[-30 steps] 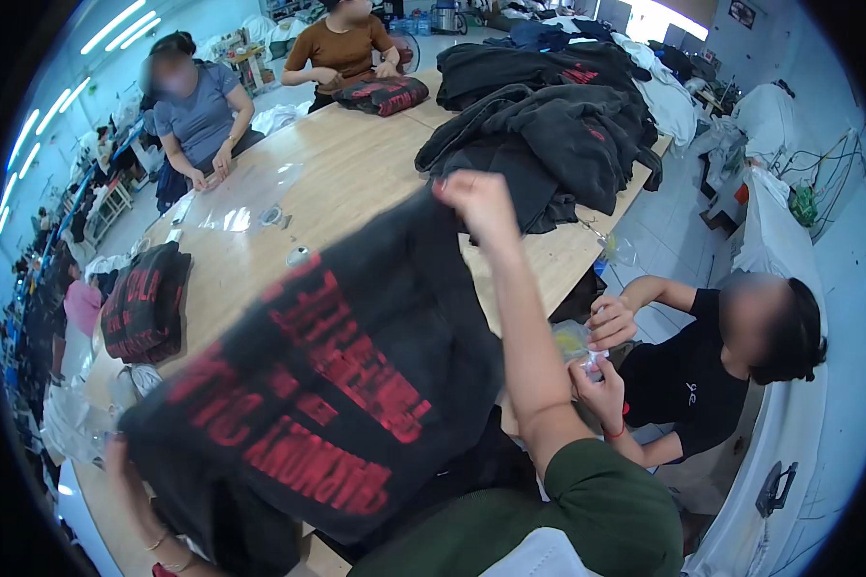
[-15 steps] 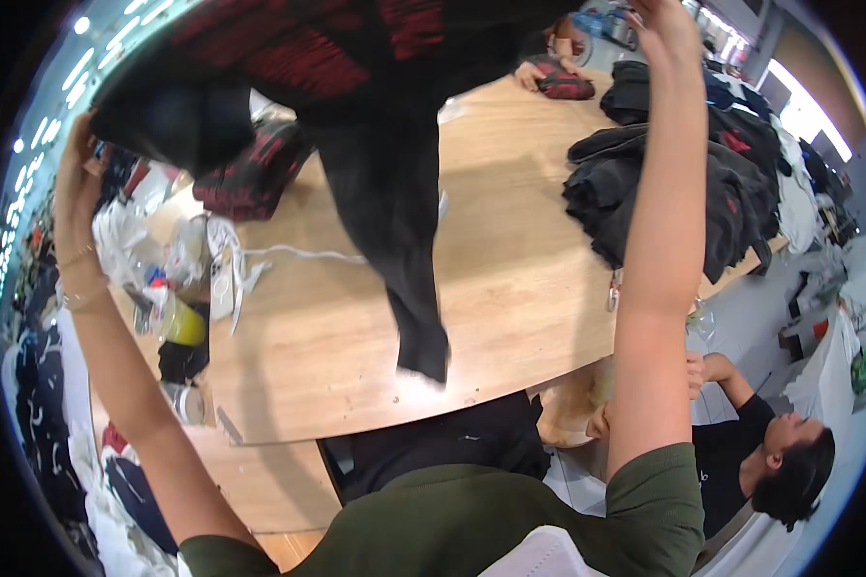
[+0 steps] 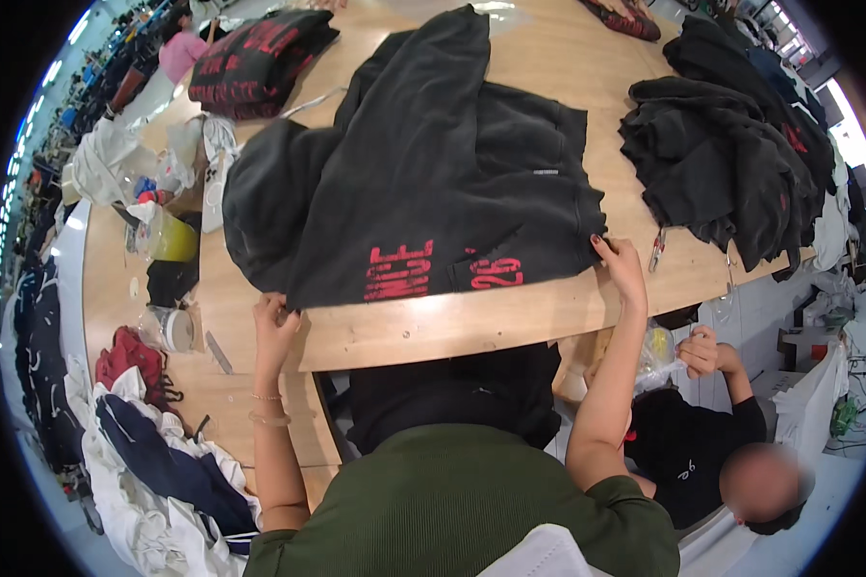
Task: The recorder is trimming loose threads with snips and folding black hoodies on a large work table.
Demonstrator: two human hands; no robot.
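A dark grey hoodie (image 3: 404,183) with red print lies folded lengthwise on the wooden table (image 3: 491,332), its hood to the left and its hem to the right. My left hand (image 3: 277,322) pinches the near edge by the base of the hood. At the near corner of the hem, my right hand (image 3: 618,264) grips the cloth between thumb and fingers. One sleeve stretches over the body toward the far side of the table.
A pile of dark garments (image 3: 722,163) covers the table's right side, with small snips (image 3: 656,250) beside it. Folded printed garments (image 3: 260,62) lie at the far left. A yellow-filled cup (image 3: 171,236) and a jar (image 3: 175,330) stand left. Another person (image 3: 693,442) sits at right.
The hoodie, held up in the air before, has come down flat on the table. Both my hands have lowered toward the near edge, and the hoodie's near side has been drawn straight.
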